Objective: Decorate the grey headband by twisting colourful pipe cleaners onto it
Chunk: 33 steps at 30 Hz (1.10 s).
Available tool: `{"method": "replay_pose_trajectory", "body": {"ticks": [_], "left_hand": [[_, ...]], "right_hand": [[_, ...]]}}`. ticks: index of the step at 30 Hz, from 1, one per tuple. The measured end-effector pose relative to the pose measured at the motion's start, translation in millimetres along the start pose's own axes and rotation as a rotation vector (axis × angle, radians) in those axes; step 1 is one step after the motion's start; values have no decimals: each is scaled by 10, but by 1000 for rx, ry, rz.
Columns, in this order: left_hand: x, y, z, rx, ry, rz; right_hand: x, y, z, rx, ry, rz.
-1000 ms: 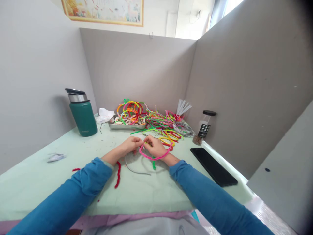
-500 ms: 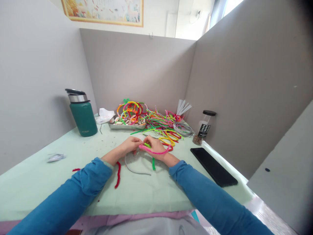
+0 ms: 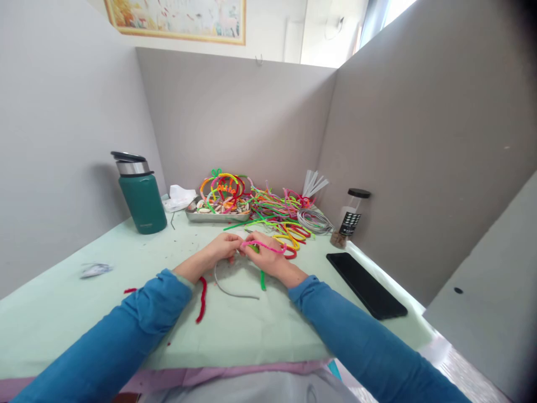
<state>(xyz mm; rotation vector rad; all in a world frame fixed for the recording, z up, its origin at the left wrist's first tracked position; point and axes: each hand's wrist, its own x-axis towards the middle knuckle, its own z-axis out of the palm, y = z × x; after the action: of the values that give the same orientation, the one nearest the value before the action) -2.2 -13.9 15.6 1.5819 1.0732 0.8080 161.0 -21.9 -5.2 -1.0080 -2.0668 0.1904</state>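
Observation:
Close together above the mid-table, my left hand [image 3: 223, 247] and my right hand [image 3: 268, 261] meet with pinched fingertips. One end of a pink pipe cleaner [image 3: 265, 245] is at the fingertips, and the rest lies across my right hand. A lime-green piece [image 3: 255, 248] shows at my right fingers; its kind is unclear. Grey wire [image 3: 229, 292] curves on the table below, its upper part hidden near my left fingers. A short green pipe cleaner [image 3: 263, 280] lies below my right hand, a red one [image 3: 202, 301] beside my left forearm.
Behind my hands, a metal tray [image 3: 218, 217] holds shell-like pieces and pipe-cleaner shapes. Right of it are piled pipe cleaners [image 3: 279, 206] and a wire coil [image 3: 314, 222]. A green bottle [image 3: 143, 202] stands left; a clear jar [image 3: 349, 221] and a black phone [image 3: 364, 285] are right.
The pink pipe cleaner's free part has moved up over my right hand, away from the wrist. My right hand has turned slightly; my left has barely moved.

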Motion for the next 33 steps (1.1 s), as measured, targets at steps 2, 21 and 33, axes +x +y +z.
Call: {"method": "replay_pose_trajectory", "body": {"ticks": [2, 21, 33], "left_hand": [[-2, 3, -1, -11, -4, -2], [6, 0, 19, 136, 19, 9], [5, -1, 17, 256, -19, 66]], "right_hand": [[-1, -18, -1, -21, 28, -34], [66, 99, 32, 21, 69, 6], [87, 31, -7, 92, 52, 14]]}}
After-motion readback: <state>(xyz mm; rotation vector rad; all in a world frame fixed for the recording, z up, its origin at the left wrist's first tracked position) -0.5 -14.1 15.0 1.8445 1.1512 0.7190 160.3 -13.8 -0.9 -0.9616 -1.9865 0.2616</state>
